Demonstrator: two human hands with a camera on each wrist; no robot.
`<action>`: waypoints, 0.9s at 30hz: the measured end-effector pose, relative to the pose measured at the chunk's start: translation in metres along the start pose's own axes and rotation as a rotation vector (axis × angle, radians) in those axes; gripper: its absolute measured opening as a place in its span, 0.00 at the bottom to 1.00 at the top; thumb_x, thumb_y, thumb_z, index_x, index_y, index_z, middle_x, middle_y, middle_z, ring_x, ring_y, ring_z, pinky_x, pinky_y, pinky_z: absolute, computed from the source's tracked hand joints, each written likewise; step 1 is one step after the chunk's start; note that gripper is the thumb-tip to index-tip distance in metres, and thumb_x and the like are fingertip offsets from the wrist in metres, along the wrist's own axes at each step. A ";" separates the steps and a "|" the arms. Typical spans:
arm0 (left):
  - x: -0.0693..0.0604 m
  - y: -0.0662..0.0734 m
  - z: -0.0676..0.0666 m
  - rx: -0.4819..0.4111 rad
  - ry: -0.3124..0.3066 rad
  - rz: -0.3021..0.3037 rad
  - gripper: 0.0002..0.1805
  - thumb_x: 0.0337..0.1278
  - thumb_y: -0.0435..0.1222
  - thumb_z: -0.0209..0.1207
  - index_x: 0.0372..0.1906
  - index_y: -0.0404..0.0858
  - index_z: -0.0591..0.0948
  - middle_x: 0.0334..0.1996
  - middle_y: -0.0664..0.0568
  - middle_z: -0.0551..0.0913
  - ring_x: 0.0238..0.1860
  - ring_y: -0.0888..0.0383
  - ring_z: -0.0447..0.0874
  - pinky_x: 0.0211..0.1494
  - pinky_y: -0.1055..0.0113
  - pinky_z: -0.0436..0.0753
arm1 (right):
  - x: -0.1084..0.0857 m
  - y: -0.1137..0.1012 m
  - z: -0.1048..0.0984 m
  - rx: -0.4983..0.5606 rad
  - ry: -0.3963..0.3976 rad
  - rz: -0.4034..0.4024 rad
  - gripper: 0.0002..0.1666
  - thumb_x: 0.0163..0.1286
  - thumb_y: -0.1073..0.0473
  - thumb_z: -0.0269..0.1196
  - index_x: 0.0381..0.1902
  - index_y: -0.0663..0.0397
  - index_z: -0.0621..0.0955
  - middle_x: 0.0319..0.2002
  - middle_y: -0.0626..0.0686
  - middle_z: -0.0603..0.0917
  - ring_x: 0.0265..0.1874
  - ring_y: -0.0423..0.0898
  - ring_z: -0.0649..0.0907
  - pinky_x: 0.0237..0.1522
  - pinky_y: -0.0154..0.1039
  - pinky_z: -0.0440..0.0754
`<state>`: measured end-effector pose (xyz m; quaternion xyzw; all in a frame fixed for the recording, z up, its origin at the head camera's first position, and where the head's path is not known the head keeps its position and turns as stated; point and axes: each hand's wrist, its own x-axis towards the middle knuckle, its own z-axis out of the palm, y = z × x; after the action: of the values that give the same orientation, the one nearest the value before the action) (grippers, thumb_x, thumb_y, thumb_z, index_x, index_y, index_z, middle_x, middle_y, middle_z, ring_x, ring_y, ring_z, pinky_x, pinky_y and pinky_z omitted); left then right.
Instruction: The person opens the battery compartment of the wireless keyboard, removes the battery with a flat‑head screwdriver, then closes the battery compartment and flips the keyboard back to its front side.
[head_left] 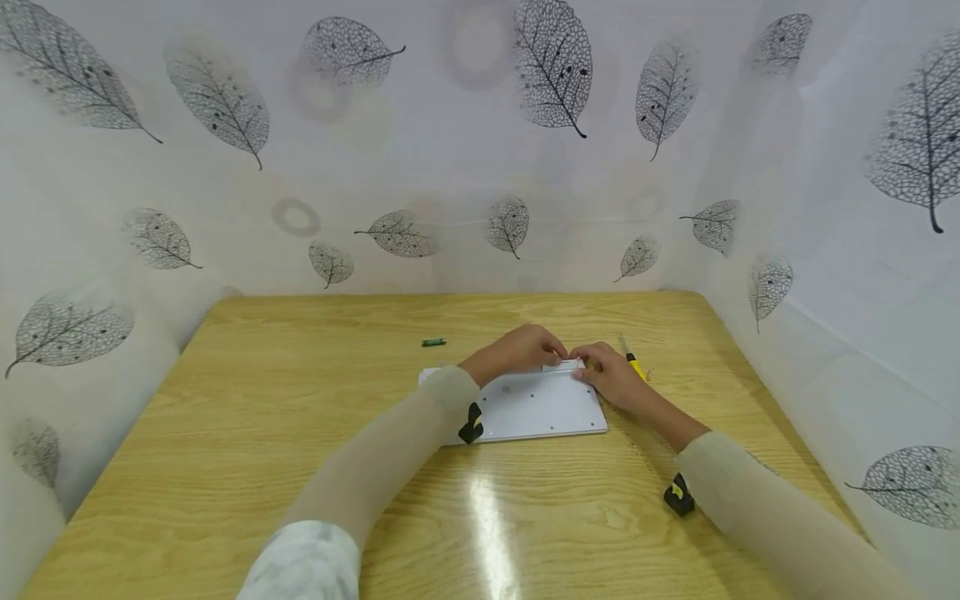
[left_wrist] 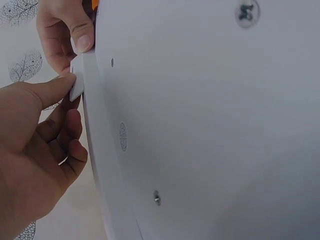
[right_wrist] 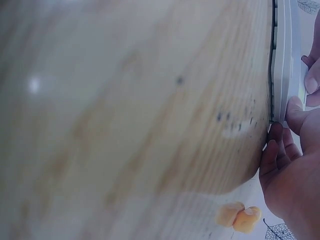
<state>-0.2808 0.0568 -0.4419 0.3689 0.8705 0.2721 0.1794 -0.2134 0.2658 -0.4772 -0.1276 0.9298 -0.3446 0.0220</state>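
A white keyboard (head_left: pixel 525 410) lies underside up on the table, small screws dotted over its back; a row of key edges shows along its side in the right wrist view. At its far edge my left hand (head_left: pixel 525 348) pinches a small white cover (left_wrist: pixel 77 85) between thumb and fingers, against the raised strip (left_wrist: pixel 95 125). Close beside it, my right hand (head_left: pixel 611 379) grips the keyboard's far right part, thumb on the raised strip and fingers curled round the edge. The fingers partly hide the cover.
A green battery (head_left: pixel 433 342) lies on the wooden table (head_left: pixel 300 392) beyond the keyboard's left. Just past my right hand is a screwdriver (head_left: pixel 634 365) with a yellow and black handle. Leaf-patterned white curtains (head_left: pixel 450 167) surround the table's back and sides.
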 end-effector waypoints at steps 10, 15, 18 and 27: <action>0.001 -0.001 0.007 -0.021 0.032 -0.006 0.10 0.71 0.35 0.59 0.50 0.41 0.88 0.50 0.53 0.88 0.46 0.62 0.83 0.50 0.71 0.80 | -0.002 -0.001 0.001 0.005 -0.001 0.021 0.18 0.74 0.59 0.63 0.59 0.54 0.80 0.55 0.61 0.78 0.40 0.51 0.73 0.43 0.45 0.71; -0.001 0.001 0.009 -0.002 0.017 -0.037 0.10 0.69 0.35 0.61 0.50 0.43 0.88 0.49 0.54 0.89 0.46 0.63 0.84 0.49 0.71 0.80 | -0.003 -0.001 0.001 0.004 -0.003 0.010 0.17 0.73 0.60 0.63 0.58 0.54 0.80 0.55 0.61 0.78 0.39 0.51 0.73 0.42 0.44 0.71; -0.001 0.001 0.009 0.003 0.017 -0.053 0.11 0.69 0.36 0.61 0.50 0.43 0.89 0.50 0.54 0.89 0.46 0.62 0.84 0.49 0.70 0.80 | -0.002 -0.001 0.002 0.001 -0.004 0.009 0.17 0.74 0.60 0.62 0.58 0.54 0.80 0.55 0.61 0.78 0.39 0.50 0.73 0.42 0.44 0.72; -0.005 -0.002 0.012 0.001 0.015 -0.089 0.14 0.70 0.39 0.61 0.56 0.47 0.86 0.57 0.54 0.85 0.55 0.59 0.82 0.59 0.65 0.80 | -0.002 -0.002 0.001 0.001 -0.003 0.005 0.16 0.74 0.60 0.62 0.57 0.54 0.80 0.54 0.61 0.77 0.38 0.51 0.73 0.42 0.44 0.72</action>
<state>-0.2722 0.0556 -0.4522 0.3280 0.8874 0.2662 0.1845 -0.2111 0.2640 -0.4762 -0.1258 0.9298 -0.3450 0.0242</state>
